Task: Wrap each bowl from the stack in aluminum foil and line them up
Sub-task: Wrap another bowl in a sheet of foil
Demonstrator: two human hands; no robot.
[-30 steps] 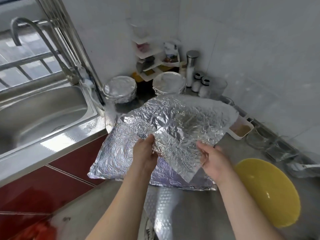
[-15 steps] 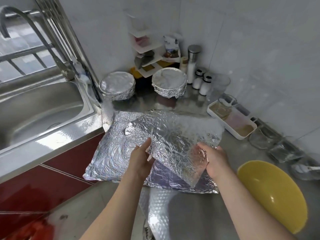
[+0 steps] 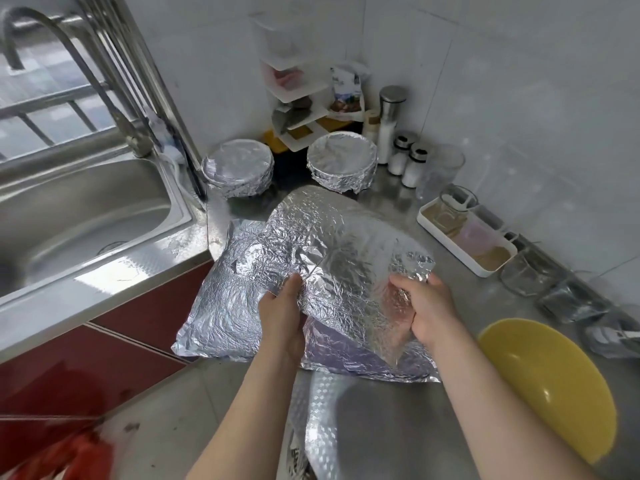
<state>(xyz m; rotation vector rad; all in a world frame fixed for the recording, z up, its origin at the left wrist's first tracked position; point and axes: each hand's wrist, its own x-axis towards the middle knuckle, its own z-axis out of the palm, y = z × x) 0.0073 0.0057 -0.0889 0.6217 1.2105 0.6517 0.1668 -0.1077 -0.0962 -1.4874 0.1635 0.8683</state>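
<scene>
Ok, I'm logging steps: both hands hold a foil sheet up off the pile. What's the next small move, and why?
Probably carry the foil sheet right, over the yellow bowl. The left hand and right hand grip its near edge, it arches up off the foil pile, and that bowl is bare while two wrapped bowls stand behind.

The foil sheet (image 3: 346, 258) is seen as thin bright metal, creased all over into fine wrinkles, and the same crinkled foil is stretched over one covered bowl (image 3: 237, 171) and a second covered bowl (image 3: 342, 161). The sink (image 3: 86, 202) and the worktop (image 3: 398, 427) are formed of brushed steel with a dull sheen. The yellow bowl (image 3: 547, 386) is rendered smooth and glossy, as is the red cabinet front (image 3: 138, 317).
</scene>
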